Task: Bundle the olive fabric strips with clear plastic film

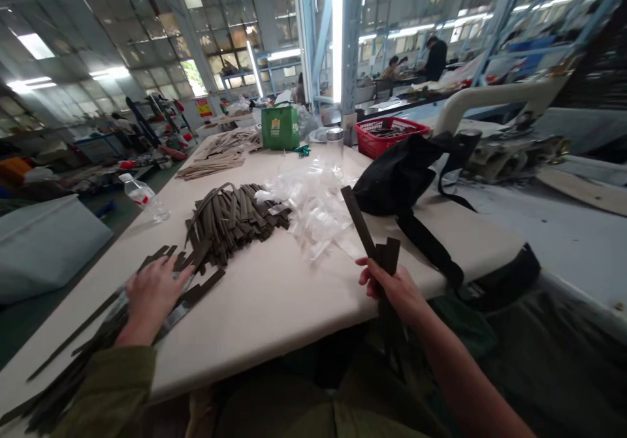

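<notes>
My right hand is closed on a few dark brown-grey fabric strips. One strip sticks up to the upper left, and the lower ends hang below the table edge. At the left, my left hand lies over a pile of long dark strips, fingers apart; some strips are covered by the hand. Beyond it sits a heap of folded strips of the same dark colour. Crumpled clear plastic film lies between this heap and my right hand.
A black bag with straps rests on the table at right, beside a sewing machine. Further back stand a red basket, a green bag and lighter strips. A plastic bottle is near the left edge.
</notes>
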`<state>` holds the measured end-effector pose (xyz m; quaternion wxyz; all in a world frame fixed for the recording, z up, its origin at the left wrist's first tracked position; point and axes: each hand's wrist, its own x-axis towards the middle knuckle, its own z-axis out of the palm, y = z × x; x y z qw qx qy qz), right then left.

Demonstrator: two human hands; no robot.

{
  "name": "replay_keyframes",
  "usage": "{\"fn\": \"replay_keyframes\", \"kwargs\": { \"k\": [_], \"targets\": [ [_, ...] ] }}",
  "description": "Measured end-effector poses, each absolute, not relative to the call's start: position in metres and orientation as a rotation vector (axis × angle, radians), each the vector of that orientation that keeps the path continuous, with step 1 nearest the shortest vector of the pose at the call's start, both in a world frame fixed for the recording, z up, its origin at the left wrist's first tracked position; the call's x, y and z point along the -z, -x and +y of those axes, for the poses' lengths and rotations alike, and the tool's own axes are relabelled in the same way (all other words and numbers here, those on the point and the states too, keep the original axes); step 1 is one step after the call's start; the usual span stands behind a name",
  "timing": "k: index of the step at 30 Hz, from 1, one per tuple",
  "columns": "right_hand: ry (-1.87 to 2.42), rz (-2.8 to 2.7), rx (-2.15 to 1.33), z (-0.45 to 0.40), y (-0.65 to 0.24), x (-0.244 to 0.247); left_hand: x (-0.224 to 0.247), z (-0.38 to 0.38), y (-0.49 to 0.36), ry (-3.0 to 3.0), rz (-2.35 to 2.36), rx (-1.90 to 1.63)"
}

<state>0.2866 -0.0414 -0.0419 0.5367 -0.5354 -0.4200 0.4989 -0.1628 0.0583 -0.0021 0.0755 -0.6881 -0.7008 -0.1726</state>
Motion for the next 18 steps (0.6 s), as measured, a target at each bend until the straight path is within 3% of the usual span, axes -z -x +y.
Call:
{"fn": "replay_keyframes", "kwargs": {
  "k": [5,10,18],
  "targets": [
    [1.263,-1.015,-1.159,-0.041,-0.286,0.045,0.008,0.064,0.038,2.64,-1.886,0.747],
    [1.275,-1.009,-1.157,-0.042,-0.287,0.043,0.025,0.073,-0.067,2.878,-1.751,0.753],
    [1.28,-1.01,-1.16,-0.042,-0.286,0.044,0.032,0.077,-0.068,2.78,-1.948,0.989]
  ]
}}
